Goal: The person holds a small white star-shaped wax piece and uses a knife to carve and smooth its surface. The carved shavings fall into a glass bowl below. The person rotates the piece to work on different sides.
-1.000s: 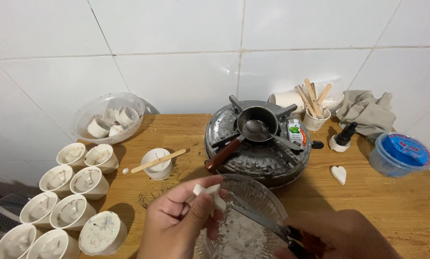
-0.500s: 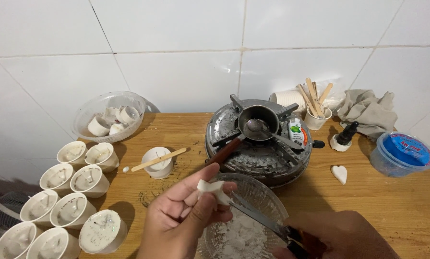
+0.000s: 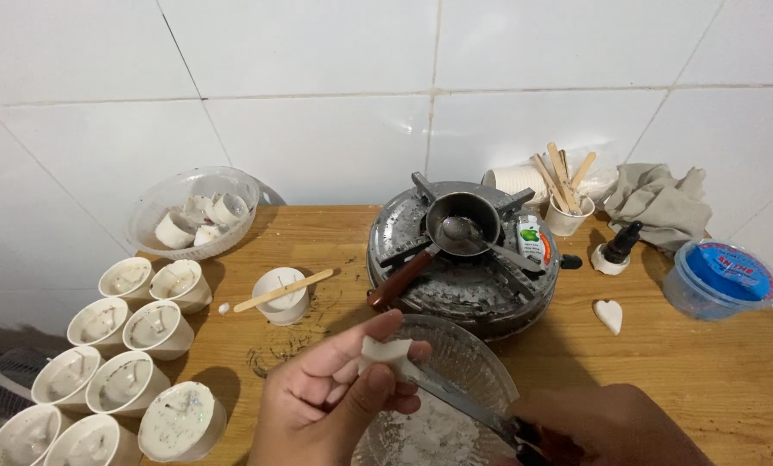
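The wooden counter (image 3: 714, 371) carries everything, and it stretches away from both hands toward the white tiled wall. Just beyond the hands stands a round metal stove (image 3: 462, 259), and on it a small dark pan (image 3: 462, 220) with a brown handle that points toward the left hand. Directly under the hands is a clear glass bowl (image 3: 455, 380) with white crumbs inside. Far to the left of the left hand is a clear plastic bowl (image 3: 192, 211) with white pieces, and nearer on that side stand many small white cups (image 3: 123, 345) in rows, filled with white material. One more white cup (image 3: 281, 295) with a wooden stick across it is just beyond the left hand. To the right of the right hand, well apart, there is a blue-lidded tub (image 3: 721, 278), a grey cloth (image 3: 663, 203), a cup of wooden sticks (image 3: 568, 198), and a small white heart shape (image 3: 609, 315).

The left hand (image 3: 335, 401) pinches a small white wax piece (image 3: 385, 354) between thumb and fingers, above the glass bowl. The right hand (image 3: 615, 427) is closed around the handle of a knife (image 3: 455, 399); the blade touches the white wax piece.
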